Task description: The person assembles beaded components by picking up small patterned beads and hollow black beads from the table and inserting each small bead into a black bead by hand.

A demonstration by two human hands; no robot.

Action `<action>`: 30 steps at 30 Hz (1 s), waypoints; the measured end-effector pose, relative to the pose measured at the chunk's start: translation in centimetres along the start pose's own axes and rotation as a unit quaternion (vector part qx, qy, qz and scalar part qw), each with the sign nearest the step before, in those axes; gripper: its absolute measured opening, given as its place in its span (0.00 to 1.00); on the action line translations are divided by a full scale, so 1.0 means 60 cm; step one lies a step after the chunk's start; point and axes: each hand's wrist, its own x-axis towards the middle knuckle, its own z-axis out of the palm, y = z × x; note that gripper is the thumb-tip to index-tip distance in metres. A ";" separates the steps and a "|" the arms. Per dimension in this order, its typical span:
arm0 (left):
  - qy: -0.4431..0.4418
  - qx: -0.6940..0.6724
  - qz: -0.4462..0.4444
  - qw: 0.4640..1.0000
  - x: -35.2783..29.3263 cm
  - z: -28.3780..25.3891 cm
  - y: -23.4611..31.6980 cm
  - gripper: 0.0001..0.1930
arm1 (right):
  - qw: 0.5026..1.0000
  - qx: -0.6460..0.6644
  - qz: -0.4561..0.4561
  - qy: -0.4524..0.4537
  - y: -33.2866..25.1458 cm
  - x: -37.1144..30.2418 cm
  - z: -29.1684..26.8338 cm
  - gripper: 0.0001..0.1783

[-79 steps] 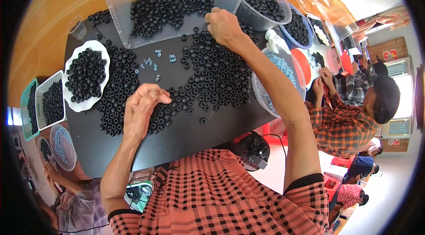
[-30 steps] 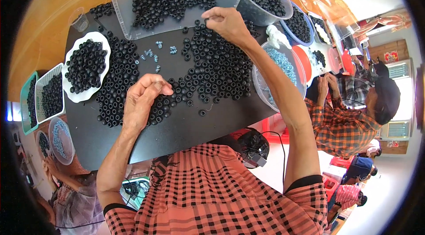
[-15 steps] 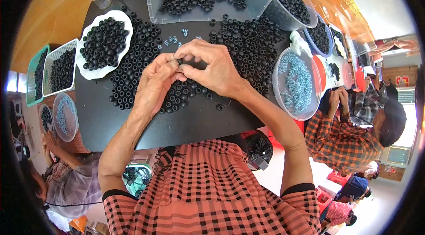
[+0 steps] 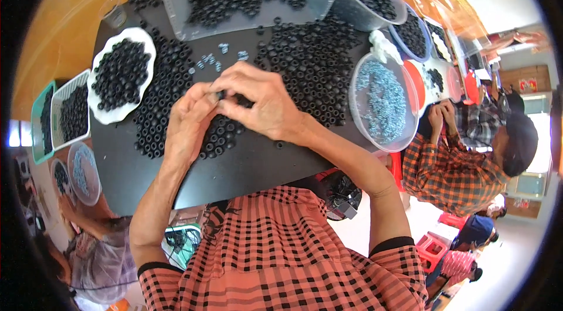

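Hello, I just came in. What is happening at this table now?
A person in a checked shirt has both hands together over a black board covered with small black rings. The left hand and the right hand meet at the fingertips, pinching a small part between them. A few small silver pieces lie just beyond. A clear bowl of silvery parts stands to the right, a white plate of rings to the left.

White plate of black rings (image 4: 120, 73), clear tub of silvery screws (image 4: 382, 100), green tray (image 4: 42, 117), co-worker in plaid (image 4: 454, 164)
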 end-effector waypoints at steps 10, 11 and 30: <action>-0.025 0.078 0.027 0.996 -0.012 0.015 -0.001 0.10 | 0.971 -0.219 -0.010 0.101 0.070 0.014 -0.120 0.11; -0.036 0.085 0.029 0.995 -0.012 0.015 -0.001 0.10 | 0.959 -0.265 -0.001 0.100 0.089 0.016 -0.139 0.11; -0.032 0.064 0.015 0.997 -0.011 0.011 -0.002 0.08 | 0.877 -0.469 0.103 -0.005 0.226 0.151 -0.164 0.21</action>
